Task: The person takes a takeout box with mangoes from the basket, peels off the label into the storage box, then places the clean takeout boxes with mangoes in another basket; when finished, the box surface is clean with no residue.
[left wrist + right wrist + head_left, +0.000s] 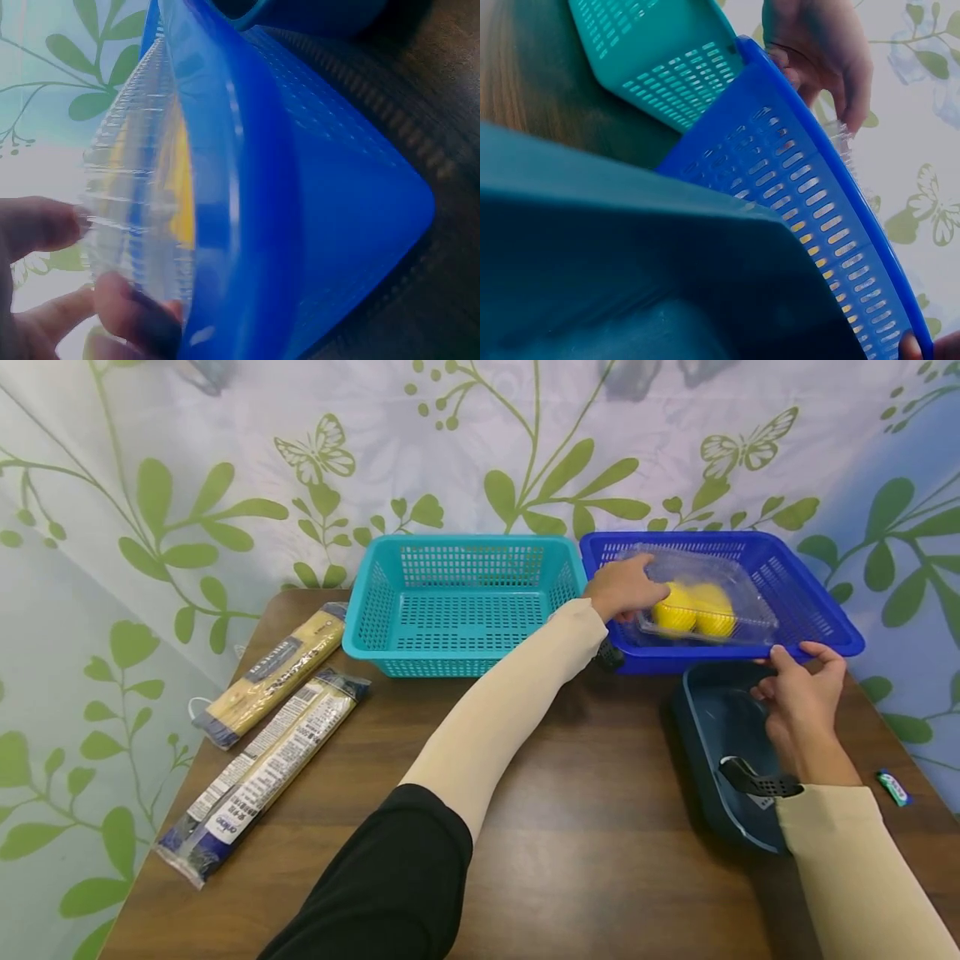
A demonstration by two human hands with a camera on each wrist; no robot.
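Note:
My left hand [622,587] holds the left end of a clear plastic box [738,581] that lies inside the blue basket [817,647]. Yellow round items [693,610] show through its lid; their exact kind is unclear. In the left wrist view, the thumb and fingers lie on either side of the ribbed box [124,202]. Over at the basket's front rim, my right hand [806,697] pinches the edge near the right corner. The right wrist view shows only its fingertips on the rim, at the lower right.
A turquoise basket [468,656] stands left of the blue one. Below my right hand sits a dark teal tub [701,739]. Two long plastic packs, one [273,672] behind the other [262,777], lie at the left. A small green-and-blue packet [894,787] lies far right.

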